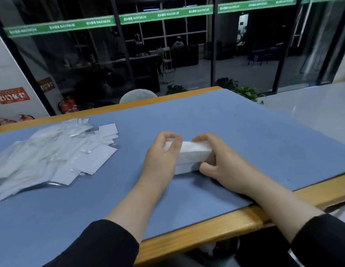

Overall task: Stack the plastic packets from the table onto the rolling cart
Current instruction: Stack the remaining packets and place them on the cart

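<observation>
At frame centre, a white stack [189, 155] of packets on the blue mat [235, 128] is gripped at its ends by the left hand [162, 153] and right hand [220, 162], fingers curled round it. Loose packets [52, 155] are heaped at left.

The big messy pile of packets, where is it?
In the head view, the loose pile of packets lies on the blue mat, on the left side, apart from both hands.
</observation>
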A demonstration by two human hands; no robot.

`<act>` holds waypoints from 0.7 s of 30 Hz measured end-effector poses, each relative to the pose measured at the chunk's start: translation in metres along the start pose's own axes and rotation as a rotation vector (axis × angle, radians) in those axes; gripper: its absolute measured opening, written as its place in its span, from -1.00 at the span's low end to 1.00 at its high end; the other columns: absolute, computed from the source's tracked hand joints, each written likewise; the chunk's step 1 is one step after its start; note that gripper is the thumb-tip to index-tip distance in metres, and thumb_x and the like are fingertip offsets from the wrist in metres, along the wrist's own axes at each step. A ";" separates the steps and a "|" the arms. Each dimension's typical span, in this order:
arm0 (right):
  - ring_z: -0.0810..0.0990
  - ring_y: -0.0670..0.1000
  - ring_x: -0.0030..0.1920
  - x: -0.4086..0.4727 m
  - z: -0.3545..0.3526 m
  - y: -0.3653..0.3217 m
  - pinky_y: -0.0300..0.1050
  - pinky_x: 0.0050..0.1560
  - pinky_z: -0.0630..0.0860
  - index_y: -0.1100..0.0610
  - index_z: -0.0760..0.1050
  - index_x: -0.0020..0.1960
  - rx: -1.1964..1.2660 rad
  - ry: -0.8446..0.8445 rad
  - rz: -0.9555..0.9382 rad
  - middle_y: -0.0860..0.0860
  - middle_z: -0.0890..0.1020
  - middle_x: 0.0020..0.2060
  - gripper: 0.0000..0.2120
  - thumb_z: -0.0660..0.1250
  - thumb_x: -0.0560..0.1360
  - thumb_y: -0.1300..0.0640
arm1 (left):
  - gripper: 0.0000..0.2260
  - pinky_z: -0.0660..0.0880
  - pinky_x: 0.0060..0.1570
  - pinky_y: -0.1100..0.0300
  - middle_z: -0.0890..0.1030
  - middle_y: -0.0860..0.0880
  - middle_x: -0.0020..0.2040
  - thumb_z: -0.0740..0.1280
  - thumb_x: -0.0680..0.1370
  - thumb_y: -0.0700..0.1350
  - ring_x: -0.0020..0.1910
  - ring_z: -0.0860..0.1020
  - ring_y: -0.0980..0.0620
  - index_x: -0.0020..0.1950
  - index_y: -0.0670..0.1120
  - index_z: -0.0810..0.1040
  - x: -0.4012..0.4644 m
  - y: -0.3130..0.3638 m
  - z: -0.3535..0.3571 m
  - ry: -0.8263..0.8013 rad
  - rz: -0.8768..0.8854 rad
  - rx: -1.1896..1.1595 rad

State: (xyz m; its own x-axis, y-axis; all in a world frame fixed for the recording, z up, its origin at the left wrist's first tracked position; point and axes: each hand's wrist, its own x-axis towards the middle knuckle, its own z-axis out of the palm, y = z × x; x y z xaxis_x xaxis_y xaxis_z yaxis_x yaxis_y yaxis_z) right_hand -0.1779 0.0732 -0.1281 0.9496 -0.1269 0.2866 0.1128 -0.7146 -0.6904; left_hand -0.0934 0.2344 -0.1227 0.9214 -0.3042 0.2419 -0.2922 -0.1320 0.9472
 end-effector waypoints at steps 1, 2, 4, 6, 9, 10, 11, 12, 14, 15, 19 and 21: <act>0.49 -0.31 -0.10 0.000 0.000 0.001 -0.38 -0.16 0.36 -0.29 0.30 0.22 0.006 0.012 0.003 -0.32 0.46 0.06 -0.52 0.37 0.47 0.14 | -0.85 0.45 -0.12 0.32 0.63 0.14 -0.06 0.33 0.62 0.11 -0.08 0.56 0.15 -0.01 0.06 0.59 0.001 -0.001 0.001 0.016 0.016 0.057; 0.50 -0.28 -0.11 0.001 0.000 0.001 -0.36 -0.17 0.36 -0.31 0.32 0.18 0.011 0.022 0.005 -0.29 0.48 0.02 -0.53 0.37 0.46 0.14 | -0.85 0.45 -0.13 0.28 0.64 0.13 -0.09 0.35 0.61 0.09 -0.09 0.55 0.13 -0.04 0.03 0.59 0.002 -0.002 0.002 0.039 0.027 0.080; 0.51 -0.22 -0.17 0.001 -0.001 0.002 -0.32 -0.21 0.40 -0.34 0.35 0.09 0.033 0.046 0.006 -0.25 0.52 -0.05 -0.55 0.38 0.45 0.16 | -0.80 0.44 -0.16 0.24 0.62 0.13 -0.12 0.37 0.60 0.13 -0.13 0.54 0.12 -0.05 0.02 0.60 0.002 -0.001 0.001 0.041 0.019 0.037; 0.52 -0.19 -0.17 0.001 -0.003 0.003 -0.29 -0.19 0.42 -0.35 0.36 0.05 0.054 0.075 0.007 -0.25 0.54 -0.08 -0.55 0.38 0.43 0.18 | -0.76 0.46 -0.14 0.29 0.61 0.14 -0.02 0.42 0.49 0.20 -0.09 0.56 0.15 0.05 0.11 0.59 0.001 0.001 -0.006 -0.054 -0.012 -0.036; 0.53 -0.18 -0.15 -0.006 -0.009 0.001 -0.22 -0.13 0.44 -0.30 0.40 0.07 0.076 0.105 0.024 -0.23 0.56 -0.07 -0.57 0.37 0.39 0.18 | -0.49 0.50 0.04 0.35 0.54 0.09 0.16 0.55 0.36 0.08 0.04 0.58 0.20 0.25 0.29 0.46 -0.001 0.001 -0.021 -0.263 0.036 0.089; 0.53 -0.17 -0.15 -0.011 -0.013 -0.001 -0.18 -0.13 0.47 -0.29 0.40 0.09 0.087 0.110 0.033 -0.22 0.56 -0.06 -0.57 0.36 0.38 0.16 | -0.42 0.50 0.06 0.36 0.52 0.08 0.18 0.59 0.37 0.00 0.04 0.57 0.21 0.28 0.32 0.43 -0.003 0.002 -0.026 -0.303 0.049 0.122; 0.54 -0.14 -0.13 -0.020 -0.021 -0.004 -0.12 -0.11 0.51 -0.29 0.40 0.10 0.090 0.129 0.043 -0.20 0.57 -0.05 -0.58 0.35 0.37 0.14 | -0.39 0.51 0.05 0.36 0.53 0.07 0.19 0.61 0.38 -0.08 0.02 0.58 0.20 0.28 0.34 0.43 -0.003 0.008 -0.026 -0.334 0.060 0.131; 0.54 -0.11 -0.11 -0.028 -0.026 -0.008 -0.06 -0.09 0.55 -0.30 0.39 0.11 0.092 0.139 0.046 -0.18 0.57 -0.04 -0.57 0.34 0.38 0.13 | -0.39 0.53 0.03 0.33 0.56 0.07 0.17 0.61 0.37 -0.11 0.00 0.59 0.17 0.26 0.34 0.45 -0.005 0.012 -0.026 -0.341 0.072 0.135; 0.54 -0.05 -0.14 -0.053 -0.042 -0.014 0.04 -0.09 0.54 -0.32 0.36 0.12 0.074 0.183 0.085 -0.11 0.58 -0.05 -0.55 0.35 0.40 0.15 | -0.48 0.56 0.01 0.24 0.62 0.12 0.07 0.57 0.31 -0.06 -0.03 0.60 0.10 0.17 0.31 0.51 -0.011 0.027 -0.013 -0.372 0.133 0.141; 0.54 -0.02 -0.15 -0.070 -0.050 -0.014 0.07 -0.10 0.54 -0.33 0.34 0.12 0.070 0.219 0.123 -0.07 0.58 -0.06 -0.54 0.34 0.40 0.15 | -0.53 0.54 -0.02 0.24 0.63 0.14 0.03 0.55 0.31 -0.04 -0.06 0.59 0.11 0.13 0.29 0.52 -0.016 0.035 0.000 -0.412 0.169 0.149; 0.55 0.05 -0.20 -0.156 -0.100 -0.011 0.01 -0.21 0.47 -0.35 0.38 0.13 0.119 0.416 0.284 -0.06 0.59 -0.08 -0.52 0.39 0.43 0.16 | -0.62 0.44 -0.25 0.33 0.63 0.12 -0.10 0.56 0.37 -0.14 -0.26 0.54 0.16 0.01 0.22 0.51 -0.047 0.081 0.074 -0.673 0.247 0.091; 0.50 -0.10 -0.29 -0.202 -0.130 -0.007 -0.23 -0.26 0.41 -0.28 0.44 0.15 0.088 0.485 0.356 -0.18 0.59 -0.11 -0.53 0.42 0.45 0.22 | -0.62 0.45 -0.25 0.23 0.62 0.09 -0.08 0.52 0.38 -0.17 -0.26 0.55 0.06 0.03 0.21 0.51 -0.064 0.099 0.118 -0.811 0.278 0.079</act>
State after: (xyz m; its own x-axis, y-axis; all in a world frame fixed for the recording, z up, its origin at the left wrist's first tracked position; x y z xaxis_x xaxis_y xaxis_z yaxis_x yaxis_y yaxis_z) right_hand -0.4087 0.0140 -0.0948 0.6945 -0.6613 0.2834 -0.1443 -0.5138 -0.8457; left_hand -0.2118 0.1297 -0.0695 0.3548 -0.9112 0.2094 -0.5249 -0.0088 0.8511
